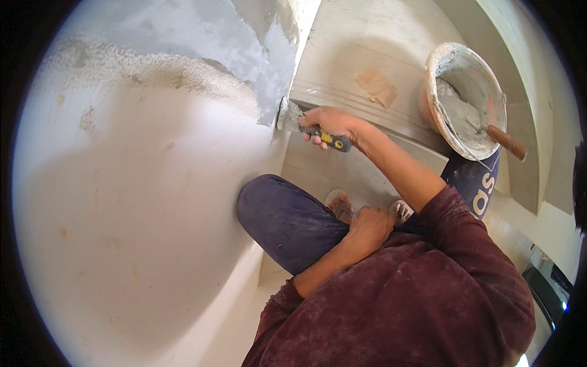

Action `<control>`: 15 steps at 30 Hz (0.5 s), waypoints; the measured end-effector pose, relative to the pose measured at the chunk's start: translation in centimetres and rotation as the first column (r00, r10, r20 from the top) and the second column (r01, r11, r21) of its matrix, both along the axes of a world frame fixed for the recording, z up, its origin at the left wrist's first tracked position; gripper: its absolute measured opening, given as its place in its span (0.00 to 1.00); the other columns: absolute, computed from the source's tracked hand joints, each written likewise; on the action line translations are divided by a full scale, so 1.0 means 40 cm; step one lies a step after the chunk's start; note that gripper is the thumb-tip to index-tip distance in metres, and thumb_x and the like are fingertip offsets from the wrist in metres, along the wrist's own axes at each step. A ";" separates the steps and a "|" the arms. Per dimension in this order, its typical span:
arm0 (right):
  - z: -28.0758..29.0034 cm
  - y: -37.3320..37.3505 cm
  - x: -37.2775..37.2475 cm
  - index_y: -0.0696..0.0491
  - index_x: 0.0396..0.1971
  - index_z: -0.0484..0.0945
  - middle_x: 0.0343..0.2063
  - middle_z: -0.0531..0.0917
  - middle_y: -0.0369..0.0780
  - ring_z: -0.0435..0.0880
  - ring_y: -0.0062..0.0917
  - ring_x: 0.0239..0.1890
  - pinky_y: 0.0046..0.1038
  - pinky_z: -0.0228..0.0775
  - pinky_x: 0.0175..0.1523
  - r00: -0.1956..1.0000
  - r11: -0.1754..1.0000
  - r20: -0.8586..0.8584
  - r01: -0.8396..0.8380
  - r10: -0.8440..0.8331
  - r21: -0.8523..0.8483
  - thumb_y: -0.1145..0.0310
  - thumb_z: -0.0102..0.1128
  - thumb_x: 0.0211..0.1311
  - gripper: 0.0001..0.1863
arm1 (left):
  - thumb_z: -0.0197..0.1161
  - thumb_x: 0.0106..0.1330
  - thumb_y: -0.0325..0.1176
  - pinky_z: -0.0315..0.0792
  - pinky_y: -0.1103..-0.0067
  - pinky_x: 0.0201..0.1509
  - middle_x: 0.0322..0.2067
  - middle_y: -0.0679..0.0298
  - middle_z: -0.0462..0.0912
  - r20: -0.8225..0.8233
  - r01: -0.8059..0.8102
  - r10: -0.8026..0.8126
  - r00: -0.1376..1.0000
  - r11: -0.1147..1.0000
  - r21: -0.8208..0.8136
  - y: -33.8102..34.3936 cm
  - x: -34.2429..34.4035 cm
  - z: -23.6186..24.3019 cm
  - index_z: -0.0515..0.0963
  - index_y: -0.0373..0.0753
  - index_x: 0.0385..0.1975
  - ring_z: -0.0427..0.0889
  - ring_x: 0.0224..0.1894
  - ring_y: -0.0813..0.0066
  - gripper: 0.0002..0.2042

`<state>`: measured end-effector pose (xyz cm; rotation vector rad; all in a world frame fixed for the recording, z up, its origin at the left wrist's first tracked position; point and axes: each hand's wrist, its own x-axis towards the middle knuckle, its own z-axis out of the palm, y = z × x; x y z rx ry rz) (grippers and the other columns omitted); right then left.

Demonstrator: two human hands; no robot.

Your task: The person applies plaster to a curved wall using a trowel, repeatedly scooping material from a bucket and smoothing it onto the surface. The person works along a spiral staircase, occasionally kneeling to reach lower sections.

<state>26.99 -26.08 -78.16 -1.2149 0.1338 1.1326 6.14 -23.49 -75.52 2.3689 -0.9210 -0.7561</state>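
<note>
My right hand [330, 124] is closed around the black-and-yellow handle of a putty knife [336, 142]. The knife's wide blade carries grey plaster and meets the wall [140, 202] at its right-hand edge. Just above the blade, a smooth patch of wet grey plaster [244, 64] covers the upper part of the wall. My left hand [372, 227] rests in my lap, bent at the wrist beside my knee; its fingers are mostly hidden. A plaster-smeared bucket [433, 98] stands to the right, holding grey plaster [461, 119] and a brown-handled tool [507, 142].
Behind the putty knife are pale steps [342, 55] with a scrap of brown paper [376, 87] on them. My bent left knee [281, 214] is close to the wall. A curved pale panel [520, 92] rises beyond the bucket, and a dark glossy object [544, 290] lies at the lower right.
</note>
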 end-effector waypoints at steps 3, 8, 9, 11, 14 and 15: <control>0.009 -0.015 0.033 0.60 0.38 0.69 0.28 0.74 0.42 0.69 0.16 0.16 0.20 0.64 0.15 0.989 0.989 -0.145 0.013 0.008 0.147 0.66 0.49 0.70 0.11 | 0.59 0.59 0.34 0.76 0.65 0.37 0.31 0.55 0.80 0.008 0.018 -0.018 1.000 1.000 0.018 0.001 0.001 0.002 0.77 0.36 0.38 0.81 0.34 0.57 0.11; 0.068 -0.036 0.041 0.59 0.36 0.68 0.27 0.73 0.40 0.67 0.15 0.15 0.20 0.61 0.14 0.991 0.963 -0.128 -0.003 0.039 0.271 0.65 0.50 0.70 0.11 | 0.61 0.59 0.36 0.76 0.64 0.36 0.32 0.55 0.81 0.007 -0.035 0.036 0.999 0.994 -0.108 -0.006 0.015 0.045 0.77 0.36 0.42 0.81 0.34 0.57 0.14; 0.102 -0.037 0.048 0.59 0.35 0.69 0.27 0.73 0.40 0.67 0.15 0.15 0.20 0.61 0.14 0.993 0.967 -0.109 -0.018 0.047 0.256 0.66 0.49 0.70 0.11 | 0.61 0.59 0.36 0.75 0.64 0.36 0.31 0.55 0.81 -0.022 -0.020 0.018 1.000 0.995 -0.094 -0.006 0.022 0.048 0.77 0.36 0.42 0.82 0.34 0.57 0.14; 0.168 -0.043 0.040 0.59 0.34 0.69 0.26 0.73 0.39 0.67 0.14 0.14 0.20 0.61 0.13 0.994 0.974 -0.100 -0.025 0.048 0.224 0.66 0.49 0.71 0.11 | 0.62 0.59 0.37 0.75 0.64 0.36 0.31 0.55 0.81 -0.047 -0.007 0.004 0.999 0.998 -0.061 -0.007 0.015 0.046 0.77 0.36 0.43 0.82 0.34 0.57 0.15; 0.255 -0.050 0.034 0.60 0.34 0.72 0.24 0.75 0.39 0.68 0.15 0.15 0.20 0.63 0.15 0.992 0.959 0.111 -0.085 0.057 0.271 0.64 0.49 0.70 0.13 | 0.62 0.59 0.37 0.75 0.64 0.36 0.30 0.56 0.81 -0.025 -0.010 0.009 1.000 0.999 -0.032 -0.014 0.008 0.038 0.77 0.36 0.43 0.82 0.33 0.57 0.15; 0.283 -0.057 0.037 0.60 0.33 0.72 0.24 0.76 0.39 0.69 0.15 0.15 0.20 0.64 0.16 0.981 0.953 0.184 -0.111 0.059 0.284 0.64 0.49 0.70 0.13 | 0.62 0.59 0.37 0.75 0.64 0.36 0.30 0.57 0.81 -0.034 -0.014 0.012 0.999 0.999 -0.036 -0.015 0.008 0.034 0.77 0.36 0.42 0.82 0.33 0.57 0.15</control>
